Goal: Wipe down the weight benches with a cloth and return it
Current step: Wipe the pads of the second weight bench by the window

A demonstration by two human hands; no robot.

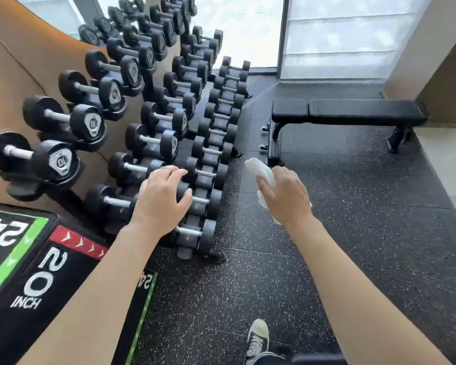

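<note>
A single wide-angle head camera looks forward and steeply down from standing height — forearms reach in close from the bottom edge, the dumbbell rack [195, 143] runs away leftward, the weight bench [353, 111] lies farther off, upper right.

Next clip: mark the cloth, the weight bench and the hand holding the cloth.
cloth [258, 167]: head view, on the white folded end sticking out above the fingers.
weight bench [353, 110]: head view, on the long black back pad.
right hand [287, 196]: head view, on the back of the hand.

Bench [353, 111], dumbbell rack [208, 248] on floor [353, 233]
</note>
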